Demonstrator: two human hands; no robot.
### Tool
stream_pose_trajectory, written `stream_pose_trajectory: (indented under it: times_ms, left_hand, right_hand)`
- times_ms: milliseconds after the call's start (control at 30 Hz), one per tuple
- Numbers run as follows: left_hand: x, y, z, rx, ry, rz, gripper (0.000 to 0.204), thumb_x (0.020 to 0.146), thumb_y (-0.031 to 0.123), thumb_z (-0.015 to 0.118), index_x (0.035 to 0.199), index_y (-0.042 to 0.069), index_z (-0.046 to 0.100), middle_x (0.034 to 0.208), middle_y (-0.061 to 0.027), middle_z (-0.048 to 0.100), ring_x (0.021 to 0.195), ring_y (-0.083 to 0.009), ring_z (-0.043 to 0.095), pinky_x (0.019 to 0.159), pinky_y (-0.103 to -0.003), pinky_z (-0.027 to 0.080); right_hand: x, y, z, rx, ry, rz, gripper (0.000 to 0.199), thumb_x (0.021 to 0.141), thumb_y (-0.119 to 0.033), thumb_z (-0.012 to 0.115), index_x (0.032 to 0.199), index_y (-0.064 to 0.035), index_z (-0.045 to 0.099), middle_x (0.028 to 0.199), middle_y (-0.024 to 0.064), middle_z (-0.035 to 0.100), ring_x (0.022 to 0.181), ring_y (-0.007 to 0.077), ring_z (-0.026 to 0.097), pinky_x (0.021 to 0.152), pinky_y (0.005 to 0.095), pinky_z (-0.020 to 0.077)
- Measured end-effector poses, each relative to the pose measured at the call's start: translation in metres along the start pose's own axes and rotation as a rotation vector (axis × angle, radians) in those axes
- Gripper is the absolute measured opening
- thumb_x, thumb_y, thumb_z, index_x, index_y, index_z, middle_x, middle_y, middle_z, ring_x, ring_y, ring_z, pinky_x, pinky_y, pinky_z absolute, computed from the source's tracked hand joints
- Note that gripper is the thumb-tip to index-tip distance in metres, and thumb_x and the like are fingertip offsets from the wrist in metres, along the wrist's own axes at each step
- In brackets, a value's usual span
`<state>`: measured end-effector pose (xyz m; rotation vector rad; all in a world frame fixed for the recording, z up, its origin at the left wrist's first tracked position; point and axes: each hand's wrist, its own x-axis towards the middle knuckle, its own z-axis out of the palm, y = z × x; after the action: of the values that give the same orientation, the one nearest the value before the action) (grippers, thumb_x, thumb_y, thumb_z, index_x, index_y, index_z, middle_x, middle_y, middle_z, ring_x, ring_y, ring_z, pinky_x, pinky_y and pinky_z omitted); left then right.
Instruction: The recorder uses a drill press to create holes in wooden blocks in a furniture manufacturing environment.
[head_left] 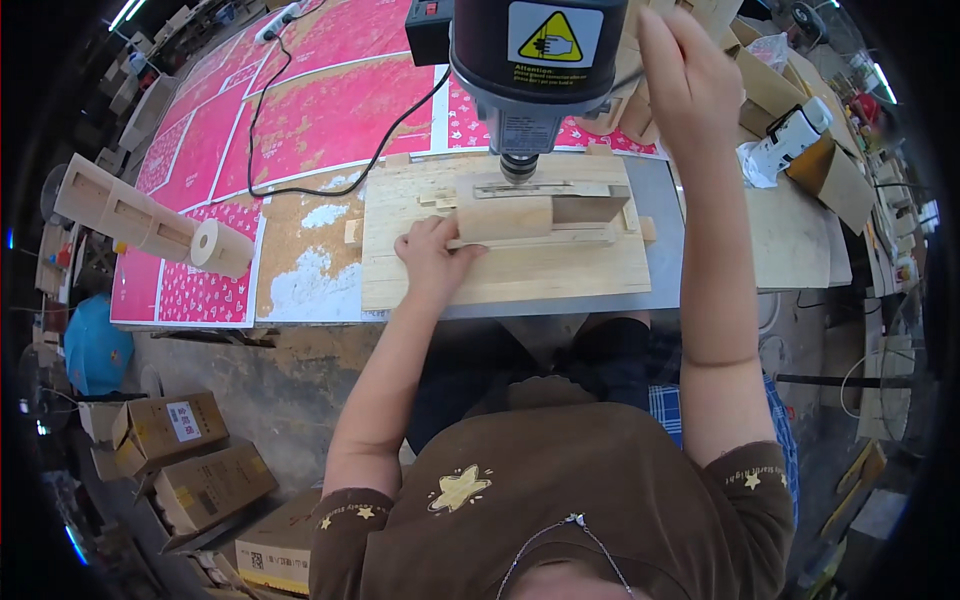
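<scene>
A light wooden block point(505, 217), rounded on top, lies in a wooden jig on a flat board point(500, 280). My left hand point(437, 258) grips its left end, with the thumb along the near side and the fingers curled at the end. Directly above the block is the chuck point(518, 168) of a dark drill press point(530, 85); I cannot tell whether its bit touches the wood. My right hand point(695, 95) is raised at the machine's right, closed in a fist at the end of a thin metal lever point(628, 80). The fingers mostly hide its grip.
Several hollowed wooden pieces point(125, 205) stand in a row on the pink-covered table point(340, 100) at the left. A black cable point(300, 192) crosses the cover. At the right are a white bottle point(795, 135) and an open cardboard box point(835, 185). Cartons point(215, 490) sit on the floor.
</scene>
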<state>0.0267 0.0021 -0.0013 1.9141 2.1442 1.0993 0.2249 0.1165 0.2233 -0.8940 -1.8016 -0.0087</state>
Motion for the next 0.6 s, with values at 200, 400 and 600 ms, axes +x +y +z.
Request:
stream_pose_trajectory:
  times_ms: [200, 400, 600]
  left_hand:
    - [0.005, 0.013, 0.021, -0.034, -0.046, 0.016, 0.051, 0.064, 0.036, 0.076, 0.109, 0.018, 0.062, 0.081, 0.0027, 0.056, 0.087, -0.0192, 0.051, 0.083, -0.041, 0.027]
    - [0.004, 0.011, 0.022, -0.02, -0.025, 0.026, 0.051, 0.065, 0.036, 0.075, 0.11, 0.018, 0.062, 0.081, 0.0021, 0.056, 0.086, -0.0192, 0.051, 0.083, -0.041, 0.027]
    - [0.001, 0.014, 0.013, -0.018, -0.036, -0.026, 0.043, 0.063, 0.032, 0.077, 0.102, 0.017, 0.066, 0.082, 0.0011, 0.056, 0.089, -0.0196, 0.051, 0.084, -0.038, 0.028]
  right_hand:
    - [0.041, 0.036, 0.021, -0.142, -0.069, 0.033, 0.031, 0.092, -0.025, 0.045, 0.08, 0.0017, 0.056, 0.075, 0.0186, 0.058, 0.072, 0.0323, 0.055, 0.065, 0.0363, 0.043]
    - [-0.022, -0.006, -0.025, 0.005, -0.14, -0.076, 0.01, 0.086, -0.01, 0.053, 0.083, -0.0032, 0.06, 0.064, 0.0129, 0.053, 0.052, 0.0263, 0.052, 0.051, 0.0333, 0.0406]
    - [-0.126, 0.006, 0.002, 0.247, -0.198, 0.119, 0.008, 0.084, -0.007, 0.056, 0.086, -0.0029, 0.062, 0.066, 0.011, 0.056, 0.057, 0.0277, 0.054, 0.056, 0.0361, 0.042]
